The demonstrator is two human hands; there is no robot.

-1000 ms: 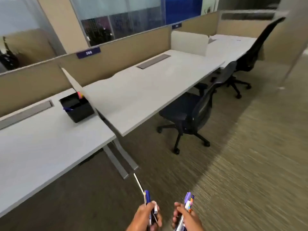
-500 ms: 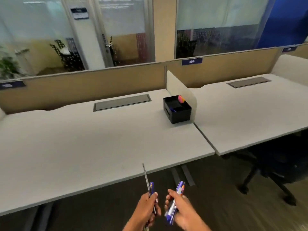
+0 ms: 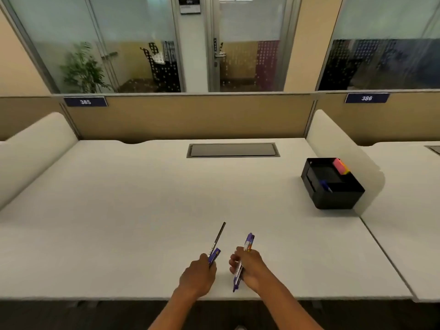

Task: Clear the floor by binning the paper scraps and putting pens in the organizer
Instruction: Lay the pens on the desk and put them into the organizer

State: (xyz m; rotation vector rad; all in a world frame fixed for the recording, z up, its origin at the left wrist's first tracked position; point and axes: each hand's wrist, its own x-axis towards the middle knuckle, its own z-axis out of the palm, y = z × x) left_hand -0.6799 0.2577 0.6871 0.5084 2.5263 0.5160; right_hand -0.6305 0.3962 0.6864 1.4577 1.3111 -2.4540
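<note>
Holding, in my left hand (image 3: 197,275): one purple pen and one thin dark stick (image 3: 217,239), fist closed. In my right hand (image 3: 250,265): a bundle of purple pens (image 3: 247,242), fingers wrapped round. Both above the white desk (image 3: 119,210). Black organizer (image 3: 332,186): far right on the desk, one blue pen (image 3: 325,185) inside.

Bare desk (image 3: 142,210) before organizer (image 3: 333,198)

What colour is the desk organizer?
Black; the organizer shows clearly in the head view, on the desk's right side.
</note>
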